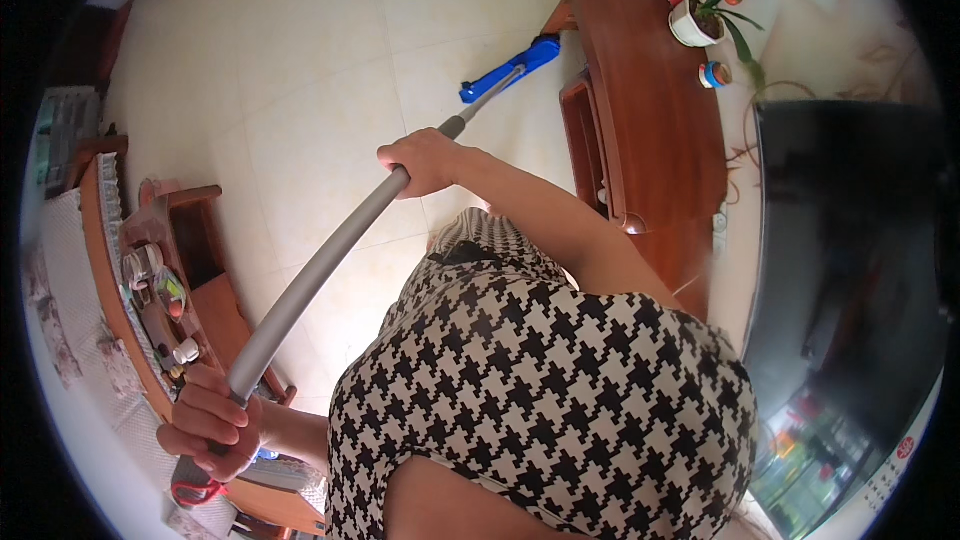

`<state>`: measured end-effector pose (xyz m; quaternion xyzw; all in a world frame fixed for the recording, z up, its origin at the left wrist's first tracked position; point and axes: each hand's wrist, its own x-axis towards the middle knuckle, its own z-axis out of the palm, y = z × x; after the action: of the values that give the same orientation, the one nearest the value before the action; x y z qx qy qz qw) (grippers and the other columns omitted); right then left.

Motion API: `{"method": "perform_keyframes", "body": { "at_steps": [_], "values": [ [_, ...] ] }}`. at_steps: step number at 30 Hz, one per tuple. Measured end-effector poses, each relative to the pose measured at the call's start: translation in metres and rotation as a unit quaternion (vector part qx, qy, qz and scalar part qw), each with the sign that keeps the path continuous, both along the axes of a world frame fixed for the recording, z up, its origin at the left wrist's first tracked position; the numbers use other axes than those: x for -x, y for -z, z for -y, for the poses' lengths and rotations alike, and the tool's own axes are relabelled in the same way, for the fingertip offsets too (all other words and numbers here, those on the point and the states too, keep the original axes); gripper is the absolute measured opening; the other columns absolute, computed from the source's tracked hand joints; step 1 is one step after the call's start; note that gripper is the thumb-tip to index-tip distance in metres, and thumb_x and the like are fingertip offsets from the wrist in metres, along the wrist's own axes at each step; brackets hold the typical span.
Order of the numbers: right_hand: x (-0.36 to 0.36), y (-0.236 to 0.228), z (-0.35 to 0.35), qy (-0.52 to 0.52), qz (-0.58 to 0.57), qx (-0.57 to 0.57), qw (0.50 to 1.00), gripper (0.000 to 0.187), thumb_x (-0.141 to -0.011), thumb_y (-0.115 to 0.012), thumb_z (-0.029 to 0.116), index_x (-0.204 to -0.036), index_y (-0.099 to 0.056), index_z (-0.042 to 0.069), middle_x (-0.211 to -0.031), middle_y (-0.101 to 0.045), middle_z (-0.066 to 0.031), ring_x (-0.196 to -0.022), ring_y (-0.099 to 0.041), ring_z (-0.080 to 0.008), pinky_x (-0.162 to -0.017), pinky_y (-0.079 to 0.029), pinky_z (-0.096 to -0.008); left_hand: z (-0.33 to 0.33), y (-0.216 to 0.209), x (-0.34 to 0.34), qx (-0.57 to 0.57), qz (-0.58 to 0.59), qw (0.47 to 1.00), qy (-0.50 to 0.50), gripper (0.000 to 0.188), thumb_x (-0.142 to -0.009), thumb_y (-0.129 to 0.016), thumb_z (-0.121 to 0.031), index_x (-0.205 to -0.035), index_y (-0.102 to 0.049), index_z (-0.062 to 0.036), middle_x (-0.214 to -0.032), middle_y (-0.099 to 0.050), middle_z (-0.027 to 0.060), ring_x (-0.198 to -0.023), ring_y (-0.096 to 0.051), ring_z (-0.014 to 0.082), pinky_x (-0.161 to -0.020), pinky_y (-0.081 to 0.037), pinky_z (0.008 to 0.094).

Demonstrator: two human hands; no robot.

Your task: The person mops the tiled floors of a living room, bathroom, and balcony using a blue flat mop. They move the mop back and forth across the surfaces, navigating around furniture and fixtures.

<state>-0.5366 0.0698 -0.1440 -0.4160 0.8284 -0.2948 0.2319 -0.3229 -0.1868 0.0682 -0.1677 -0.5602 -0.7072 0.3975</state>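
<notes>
A flat mop with a long grey pole point(325, 268) runs slantwise across the head view. Its blue mop head point(543, 52) lies on the floor at the far end, beside the wooden cabinet. Near the pole's top end, my left hand point(213, 425) is closed around it. Below that hand hangs a red loop point(195, 492). Farther along, my right hand point(425, 162) wraps round the pole, close to a dark collar point(453, 127) where a thinner section begins. The palm side of each grip is hidden.
Pale floor tiles point(290, 90) stretch ahead. On the right stand a reddish-brown wooden cabinet point(655, 90), a potted plant point(697, 22) and a large dark screen point(850, 240). A wooden table point(222, 315) with cups and small items is at left, before a cloth-covered sofa point(85, 285).
</notes>
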Motion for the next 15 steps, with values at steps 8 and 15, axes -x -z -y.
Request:
{"method": "perform_keyframes", "body": {
  "at_steps": [8, 15],
  "values": [
    [0.014, 0.006, -0.105, 0.036, -0.029, -0.084, 0.995, 0.032, -0.067, -0.072, 0.034, -0.083, -0.056, 0.011, -0.077, -0.064, -0.0089, -0.077, -0.063, -0.032, -0.067, -0.048, -0.0455, -0.058, 0.059, 0.014, -0.079, 0.11, 0.989, 0.053, 0.025, -0.093, -0.06, -0.026, -0.082, -0.041, -0.0143, -0.057, -0.047, 0.0006, -0.051, -0.051, 0.0164, -0.071, -0.046, 0.0399],
    [0.003, 0.063, -0.145, 0.104, -0.035, -0.049, 0.993, 0.032, -0.063, -0.074, 0.033, -0.08, -0.058, 0.011, -0.075, -0.064, -0.0098, -0.074, -0.064, -0.0326, -0.066, -0.049, -0.045, -0.088, 0.079, 0.026, -0.13, 0.187, 0.97, 0.081, 0.026, -0.091, -0.06, -0.019, -0.079, -0.038, -0.0131, -0.06, -0.044, 0.0017, -0.055, -0.048, 0.0165, -0.077, -0.048, 0.0418]
  ]
}}
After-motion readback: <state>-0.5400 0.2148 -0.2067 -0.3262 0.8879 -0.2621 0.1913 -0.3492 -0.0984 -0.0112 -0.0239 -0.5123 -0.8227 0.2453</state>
